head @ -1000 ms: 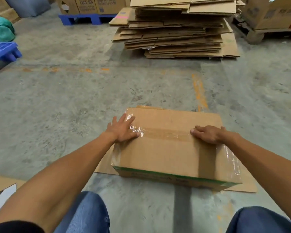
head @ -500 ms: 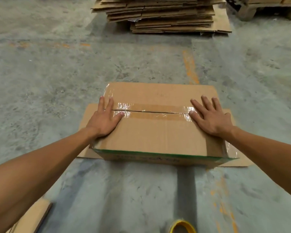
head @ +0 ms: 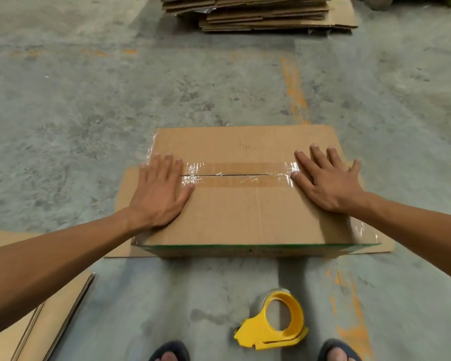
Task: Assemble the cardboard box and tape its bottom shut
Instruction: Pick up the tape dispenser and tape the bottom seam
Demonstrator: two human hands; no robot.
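Between the flat, open left hand and right hand, the clear tape strip is lying lengthwise across the brown cardboard box, both palms pressing its ends equally.

Legible text: none; faint dark marks on the cardboard box top, toward 12 o'clock, and print along its green-edged front side are too blurred to read.

Soft, even light is falling from overhead, casting faint shadows on the grey concrete floor. Glare is glinting off the clear tape strip at both ends. Wide-angle distortion is bending the edges; the left fingertips are blurring slightly.
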